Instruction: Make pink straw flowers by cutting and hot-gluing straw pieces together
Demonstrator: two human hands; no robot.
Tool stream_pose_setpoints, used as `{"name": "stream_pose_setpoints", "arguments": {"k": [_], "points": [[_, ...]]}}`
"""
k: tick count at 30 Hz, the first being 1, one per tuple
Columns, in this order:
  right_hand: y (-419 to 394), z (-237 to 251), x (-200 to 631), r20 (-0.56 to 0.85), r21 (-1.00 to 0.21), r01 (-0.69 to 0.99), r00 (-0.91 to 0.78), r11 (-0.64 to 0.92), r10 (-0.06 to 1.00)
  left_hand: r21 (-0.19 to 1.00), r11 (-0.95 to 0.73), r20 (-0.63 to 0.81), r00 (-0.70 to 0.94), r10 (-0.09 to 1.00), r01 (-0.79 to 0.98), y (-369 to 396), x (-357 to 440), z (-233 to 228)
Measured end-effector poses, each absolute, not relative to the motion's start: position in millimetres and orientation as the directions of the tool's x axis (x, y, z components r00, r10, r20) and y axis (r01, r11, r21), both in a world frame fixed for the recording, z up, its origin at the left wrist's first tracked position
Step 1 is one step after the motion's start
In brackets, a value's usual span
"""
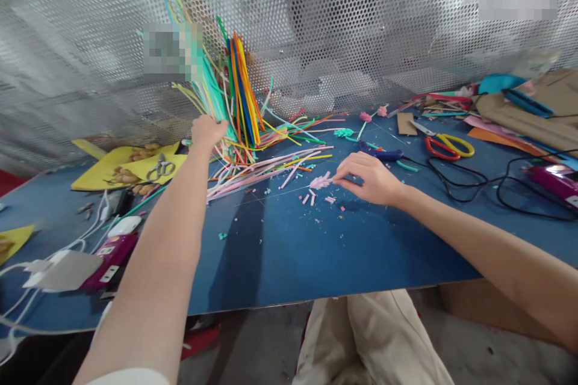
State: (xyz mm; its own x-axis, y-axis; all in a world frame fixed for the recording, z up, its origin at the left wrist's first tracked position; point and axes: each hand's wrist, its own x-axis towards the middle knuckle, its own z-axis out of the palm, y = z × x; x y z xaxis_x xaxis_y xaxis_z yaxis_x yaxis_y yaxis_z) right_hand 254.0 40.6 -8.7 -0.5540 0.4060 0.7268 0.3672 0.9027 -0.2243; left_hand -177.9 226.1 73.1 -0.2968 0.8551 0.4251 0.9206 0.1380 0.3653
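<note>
Pink piece pinched, right hand; two scissors.

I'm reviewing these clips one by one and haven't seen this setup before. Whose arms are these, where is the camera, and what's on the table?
One picture, from a camera worn on a person's head, looking down at their own bare arms. The left hand grips a fanned bundle of coloured sticks, lifted off the blue table. The right hand pinches a small pink piece among pink scraps. Nearby lie more sticks, red-and-yellow scissors, black cables and yellow sheets.
</note>
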Motion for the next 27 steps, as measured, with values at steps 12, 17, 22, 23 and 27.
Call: {"name": "stream_pose_setpoints", "arguments": {"k": [12,17,22,23,27], "points": [[37.4,-5.8,252.9,0.720,-0.221,0.359,-0.567,0.907,0.400,0.364,0.136,0.692,-0.365,0.623,0.922,159.3,-187.2,78.4],[38.2,-6.8,252.4,0.728,-0.229,0.345,-0.560,0.910,0.396,0.336,0.181,0.569,-0.352,0.743,0.924,135.2,-190.5,42.7],[39.2,-7.8,252.8,0.724,-0.225,0.353,-0.564,0.908,0.398,0.259,0.187,0.375,-0.277,0.885,0.948,142.6,-188.2,12.1],[39.2,-7.8,253.0,0.724,-0.223,0.356,-0.563,0.908,0.399,0.244,0.185,0.359,-0.266,0.894,0.952,146.2,-187.5,10.0],[38.9,-7.6,253.6,0.722,-0.222,0.359,-0.564,0.906,0.401,0.232,0.172,0.362,-0.249,0.898,0.957,155.9,-182.3,9.7]]}}
